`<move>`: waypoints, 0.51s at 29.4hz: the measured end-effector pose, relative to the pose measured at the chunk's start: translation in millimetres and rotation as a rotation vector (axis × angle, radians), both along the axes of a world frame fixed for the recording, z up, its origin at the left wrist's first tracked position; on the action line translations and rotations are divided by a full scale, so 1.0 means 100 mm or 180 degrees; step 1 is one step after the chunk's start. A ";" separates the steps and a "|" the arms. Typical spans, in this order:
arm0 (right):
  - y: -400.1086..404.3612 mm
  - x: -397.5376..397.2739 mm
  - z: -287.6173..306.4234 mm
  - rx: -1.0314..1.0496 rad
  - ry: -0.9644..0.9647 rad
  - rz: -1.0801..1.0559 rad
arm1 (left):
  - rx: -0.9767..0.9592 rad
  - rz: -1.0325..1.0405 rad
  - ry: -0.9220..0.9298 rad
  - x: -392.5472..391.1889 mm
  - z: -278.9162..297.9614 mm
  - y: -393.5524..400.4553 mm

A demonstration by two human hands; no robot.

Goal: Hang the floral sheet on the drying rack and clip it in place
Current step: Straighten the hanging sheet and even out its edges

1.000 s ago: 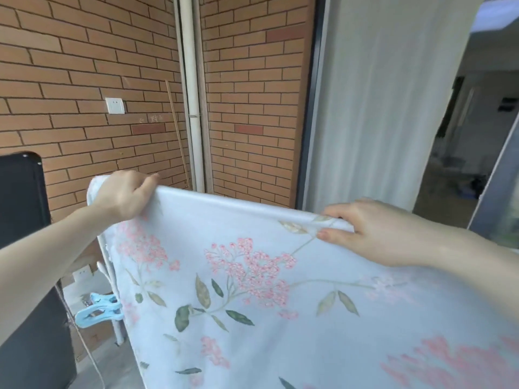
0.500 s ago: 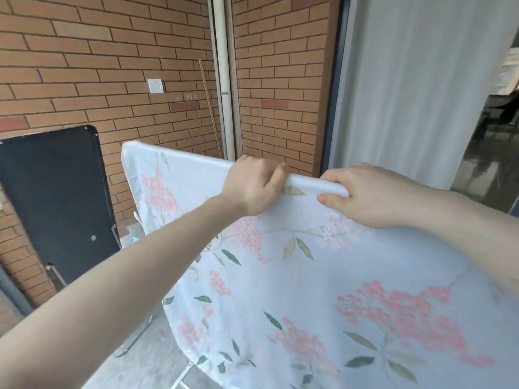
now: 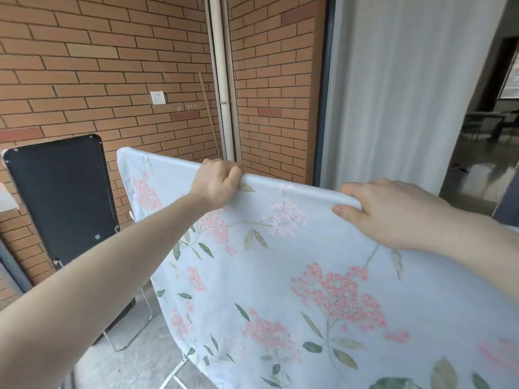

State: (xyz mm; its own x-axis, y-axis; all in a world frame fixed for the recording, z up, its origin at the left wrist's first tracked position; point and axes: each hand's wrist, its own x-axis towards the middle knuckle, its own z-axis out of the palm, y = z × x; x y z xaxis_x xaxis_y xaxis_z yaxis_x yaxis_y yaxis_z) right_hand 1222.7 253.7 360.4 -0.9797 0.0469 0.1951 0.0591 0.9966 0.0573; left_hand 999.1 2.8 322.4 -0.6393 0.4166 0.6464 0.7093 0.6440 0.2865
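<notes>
The floral sheet [image 3: 280, 276], pale blue with pink blossoms and green leaves, hangs draped over the top bar of the drying rack and fills the lower right of the head view. My left hand [image 3: 216, 183] grips the sheet's top fold over the bar near the middle. My right hand [image 3: 393, 211] pinches the same fold further right, thumb on the near side. Only white legs of the drying rack [image 3: 174, 372] show below the cloth; the bar itself is hidden. No clip is visible.
A black folded panel [image 3: 61, 197] on a metal frame leans against the brick wall [image 3: 84, 80] at left. A white pipe [image 3: 222, 80] runs down the corner. A white curtain [image 3: 393, 94] hangs behind, with a doorway to a room at far right.
My left hand has left the sheet's left corner and now grips the top fold near the middle; my hands then spread apart again. The view has panned left, hiding the blue clips.
</notes>
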 end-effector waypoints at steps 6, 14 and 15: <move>0.14 0.27 0.00 0.0067 0.0123 0.0327 | -0.0080 0.0288 -0.0031 0.85 0.04 0.66; 0.74 1.12 0.09 0.0061 0.0008 0.0630 | 0.0071 0.0480 -0.0028 2.06 -0.10 1.36; 0.81 1.15 0.06 0.0063 -0.0001 0.0601 | 0.0045 0.0500 -0.0161 2.04 -0.07 1.32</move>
